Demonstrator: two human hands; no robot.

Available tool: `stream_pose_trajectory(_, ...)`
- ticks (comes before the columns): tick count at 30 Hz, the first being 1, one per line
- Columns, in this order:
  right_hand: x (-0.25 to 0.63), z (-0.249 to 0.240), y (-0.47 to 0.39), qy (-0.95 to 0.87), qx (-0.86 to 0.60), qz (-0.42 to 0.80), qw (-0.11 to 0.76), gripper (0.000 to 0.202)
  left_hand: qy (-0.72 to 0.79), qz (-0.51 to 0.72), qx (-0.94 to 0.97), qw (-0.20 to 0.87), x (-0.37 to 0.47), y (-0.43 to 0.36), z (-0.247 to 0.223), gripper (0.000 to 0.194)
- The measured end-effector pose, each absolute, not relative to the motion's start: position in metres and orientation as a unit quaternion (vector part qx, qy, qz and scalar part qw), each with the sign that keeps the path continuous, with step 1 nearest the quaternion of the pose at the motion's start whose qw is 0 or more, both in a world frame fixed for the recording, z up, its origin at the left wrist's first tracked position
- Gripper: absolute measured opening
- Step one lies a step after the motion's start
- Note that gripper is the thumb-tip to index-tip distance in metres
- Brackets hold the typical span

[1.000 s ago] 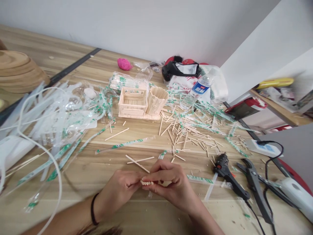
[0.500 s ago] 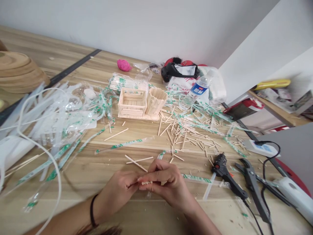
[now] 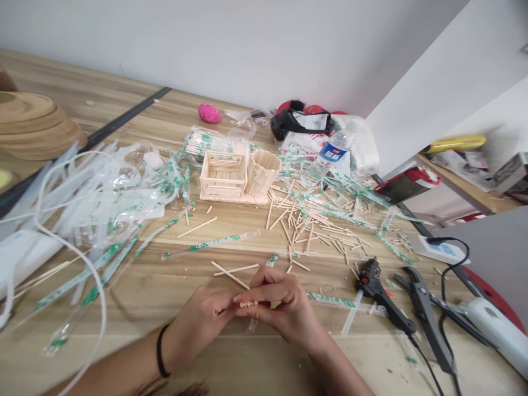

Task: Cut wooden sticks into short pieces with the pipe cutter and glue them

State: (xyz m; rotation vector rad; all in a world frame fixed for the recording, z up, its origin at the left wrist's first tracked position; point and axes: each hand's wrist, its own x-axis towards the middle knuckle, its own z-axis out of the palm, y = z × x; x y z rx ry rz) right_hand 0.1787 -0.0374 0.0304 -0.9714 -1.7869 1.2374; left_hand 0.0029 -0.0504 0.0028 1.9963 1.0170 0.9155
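Observation:
Close to the table's front, my right hand (image 3: 280,297) pinches a row of several short wooden sticks (image 3: 248,304), their round cut ends facing me. My left hand (image 3: 206,311) is closed at the left end of this row, its fingertips pressed against it and partly hidden. Just beyond my hands, two loose wooden sticks (image 3: 231,271) lie crossed on the table. Farther back stands a small structure made of sticks: an open box (image 3: 223,176) and a flared cup (image 3: 263,173) on one stick base.
Cut sticks (image 3: 317,225) lie scattered right of centre. A glue gun (image 3: 383,294) and a cutter with dark handles (image 3: 427,313) lie at the right, near a power strip (image 3: 439,250). Plastic wrappers and a white cable (image 3: 101,297) cover the left. A water bottle (image 3: 330,154) leans behind.
The row of sticks is tilted slightly, its ends now showing more clearly between my fingers. Both hands stay nearly in place; the view has shifted a little.

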Motion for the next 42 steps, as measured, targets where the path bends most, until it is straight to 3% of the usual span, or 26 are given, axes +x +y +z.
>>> stream_pose_trajectory(4,0.178,0.032,-0.035,-0.711,-0.388,0.463,0.36,0.015,0.417,0.346,0.754,0.371,0.004,-0.05,0.004,0.036)
stream_pose_trajectory(9,0.193,0.036,-0.031,-0.739,-0.418,0.39,0.356,0.027,0.475,0.355,0.565,0.573,0.002,-0.042,0.006,0.015)
stream_pose_trajectory(12,0.202,0.035,-0.036,-0.755,-0.443,0.355,0.327,0.019,0.472,0.393,0.41,0.674,-0.002,-0.035,0.006,0.019)
stream_pose_trajectory(16,0.198,0.028,-0.046,-0.761,-0.434,0.395,0.275,0.006,0.443,0.408,0.296,0.741,-0.005,-0.032,0.008,0.022)
stream_pose_trajectory(30,0.187,0.007,-0.049,-0.738,-0.456,0.401,0.293,0.027,0.431,0.377,0.224,0.789,-0.003,-0.04,0.012,0.024)
stream_pose_trajectory(42,0.186,0.009,-0.052,-0.812,-0.431,0.288,0.268,0.035,0.433,0.363,0.22,0.795,0.001,-0.043,0.016,0.027)
